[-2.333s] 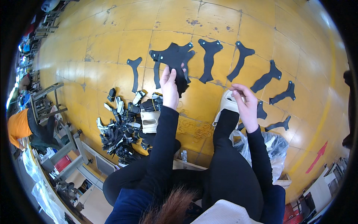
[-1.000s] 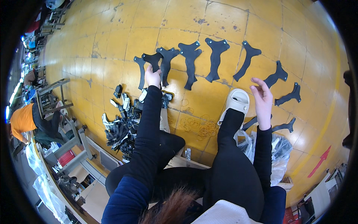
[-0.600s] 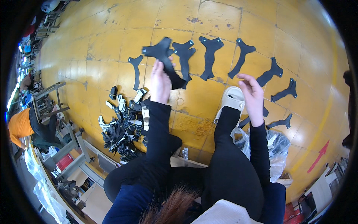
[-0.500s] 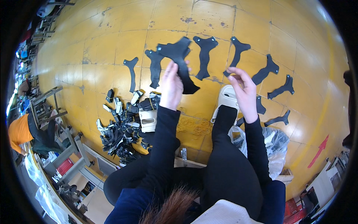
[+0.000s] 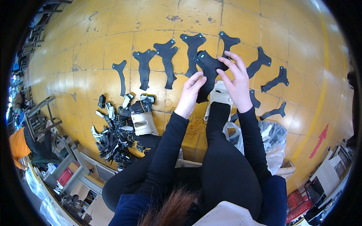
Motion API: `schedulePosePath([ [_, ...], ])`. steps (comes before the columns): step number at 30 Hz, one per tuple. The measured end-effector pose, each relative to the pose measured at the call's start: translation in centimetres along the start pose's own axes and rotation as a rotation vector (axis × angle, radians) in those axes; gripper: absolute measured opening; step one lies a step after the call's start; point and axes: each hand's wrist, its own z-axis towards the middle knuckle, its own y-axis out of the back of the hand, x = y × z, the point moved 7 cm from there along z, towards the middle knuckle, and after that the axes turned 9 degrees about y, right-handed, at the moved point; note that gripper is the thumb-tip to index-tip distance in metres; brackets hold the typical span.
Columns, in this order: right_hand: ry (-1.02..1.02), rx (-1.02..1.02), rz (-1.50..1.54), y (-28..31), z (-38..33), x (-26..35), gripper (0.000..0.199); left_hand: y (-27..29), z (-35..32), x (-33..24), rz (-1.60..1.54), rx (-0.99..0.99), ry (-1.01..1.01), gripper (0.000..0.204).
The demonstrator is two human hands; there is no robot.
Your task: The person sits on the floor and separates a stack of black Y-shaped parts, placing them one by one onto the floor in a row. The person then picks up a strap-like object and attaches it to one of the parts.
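Both hands hold one black cut leather piece [image 5: 206,69] up in front of me, over my right foot. My left hand [image 5: 192,92] grips its lower left edge. My right hand [image 5: 234,77] pinches its right side. Several similar black shaped pieces lie flat in an arc on the yellow tiled floor [image 5: 94,49], among them one [image 5: 143,67] at the left, one [image 5: 167,60] beside it and one [image 5: 192,47] behind the held piece. More lie to the right [image 5: 278,78].
A heap of black and white cut parts [image 5: 117,128] lies by my left knee. A clear plastic bag [image 5: 271,141] with black pieces sits at my right. Rubber bands [image 5: 195,126] lie between my legs. Another person in orange [image 5: 19,143] crouches far left by metal racks.
My left hand reached out to the row on the floor, then lifted a black piece back toward me. My right hand came in to meet it, and both now hold it.
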Motion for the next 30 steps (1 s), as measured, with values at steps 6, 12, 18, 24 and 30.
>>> schedulePosePath([
  [6,0.125,-0.04,-0.011,0.6,0.0,1.3,0.021,0.1,0.1,0.2,-0.044,0.01,-0.008,0.025],
  [12,-0.08,-0.03,0.255,0.3,-1.1,0.0,0.013,0.0,0.2,-0.5,0.028,0.035,-0.07,0.031],
  [18,-0.343,-0.256,0.493,1.9,-2.3,-4.0,0.007,-1.1,-0.2,-0.5,0.059,0.104,-0.042,0.041],
  [24,-0.471,-0.255,0.435,1.5,-3.0,-4.3,0.02,-0.6,0.5,1.3,0.255,0.112,-0.072,0.048],
  [30,-0.537,-0.346,0.714,-0.1,-3.0,-3.3,0.036,2.2,0.1,-1.0,0.302,-0.098,-0.253,0.047],
])
